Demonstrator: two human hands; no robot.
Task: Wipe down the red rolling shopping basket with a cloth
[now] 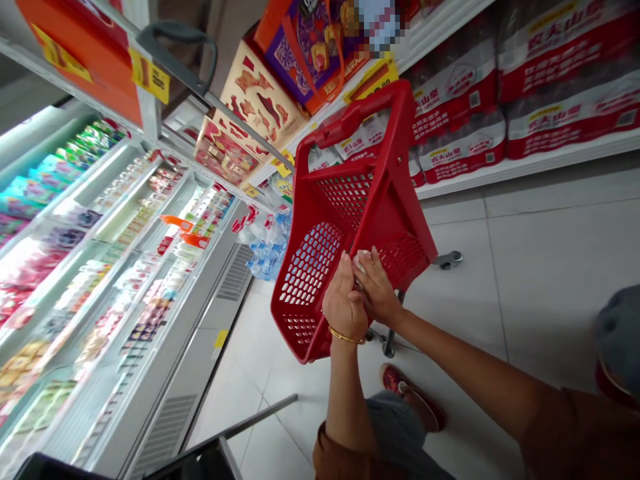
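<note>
My L hand [344, 300] stands upright near frame centre, fingers [343, 277] pointing up, palm turned toward my R hand [377, 290], which sits just beside it, fingers [365, 270] angled up-left. Gold bangle [345, 337] on L wrist [344, 348]. L forearm [346, 400] rises from bottom centre; R forearm [450, 353] runs diagonally from lower right, brown sleeve [565, 433] at its end.

The red basket [345, 220] is blocking the way ahead of the left hand [344, 300] and right hand [377, 287], fridge shelves [115, 267] are closing the left side, and the tile floor [500, 300] is leaving room rightward.
</note>
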